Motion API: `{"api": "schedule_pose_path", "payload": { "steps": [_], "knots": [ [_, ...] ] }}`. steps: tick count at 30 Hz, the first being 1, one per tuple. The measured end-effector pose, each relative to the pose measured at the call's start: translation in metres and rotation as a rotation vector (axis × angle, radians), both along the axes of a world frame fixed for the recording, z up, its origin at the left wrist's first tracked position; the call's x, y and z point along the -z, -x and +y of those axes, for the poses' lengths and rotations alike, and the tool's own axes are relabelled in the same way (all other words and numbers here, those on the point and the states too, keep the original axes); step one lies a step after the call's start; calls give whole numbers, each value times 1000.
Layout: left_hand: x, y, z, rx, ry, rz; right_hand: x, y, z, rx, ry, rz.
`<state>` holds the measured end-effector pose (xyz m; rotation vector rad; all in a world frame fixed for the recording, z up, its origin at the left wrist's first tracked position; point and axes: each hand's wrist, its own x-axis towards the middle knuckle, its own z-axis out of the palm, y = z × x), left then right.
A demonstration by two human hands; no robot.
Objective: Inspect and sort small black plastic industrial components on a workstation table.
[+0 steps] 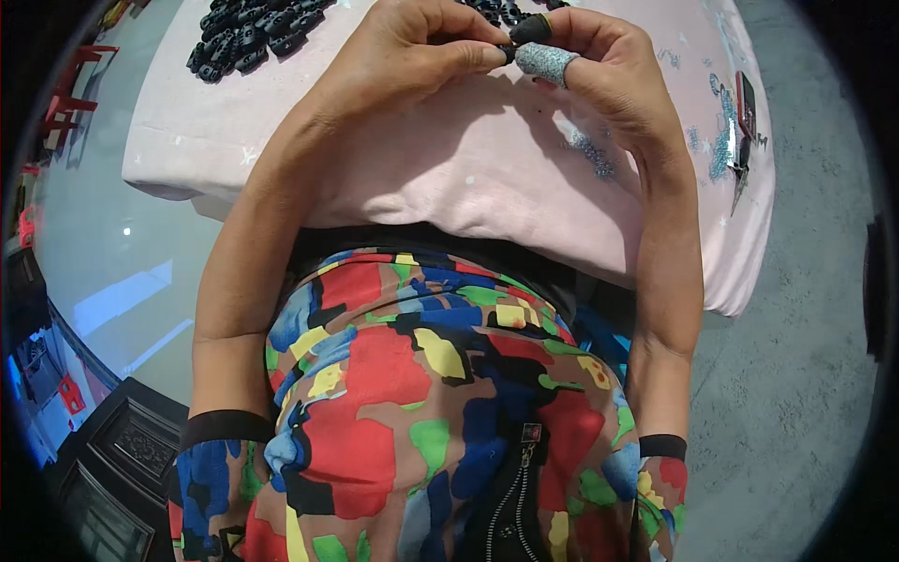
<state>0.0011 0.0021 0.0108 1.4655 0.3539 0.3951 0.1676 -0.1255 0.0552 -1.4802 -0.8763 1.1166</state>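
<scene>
Above the pink cloth (375,178), my left hand (412,47) pinches a small black part (508,54) between thumb and forefinger. Meeting it there, my right hand (609,70) grips the same part from the other side. Its thumb wears a grey glittery wrap (546,64), and a black cover (531,29) sits on its forefinger. My fingers hide most of the part, so its exact kind does not show. Beyond my left hand lies a heap of small black molded pieces (251,36). More black pieces (506,11) lie behind my fingertips, partly hidden.
Tiny bluish-grey bits (592,155) lie by my right wrist, with more bits (721,140) near the table's right edge. A red and black object (746,105) and a pointed metal tool (741,173) rest there. Red stools (70,103) stand at the far left, a dark panelled door (136,450) lower left.
</scene>
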Motion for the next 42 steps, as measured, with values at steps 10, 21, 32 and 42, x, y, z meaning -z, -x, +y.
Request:
{"api": "schedule_pose_path", "payload": {
  "steps": [10, 21, 32, 42],
  "knots": [
    [-2, -2, -2, -34, -12, 62, -14, 25, -1, 69, 40, -197],
    [-36, 0, -18, -158, 474, 146, 3, 28, 4, 180, -254, -308],
    [-12, -2, -2, -90, 384, 73, -4, 32, -1, 191, -409, -894],
    [16, -13, 11, 85, 335, -363, 38, 6, 30, 120, -826, -898]
  ]
}}
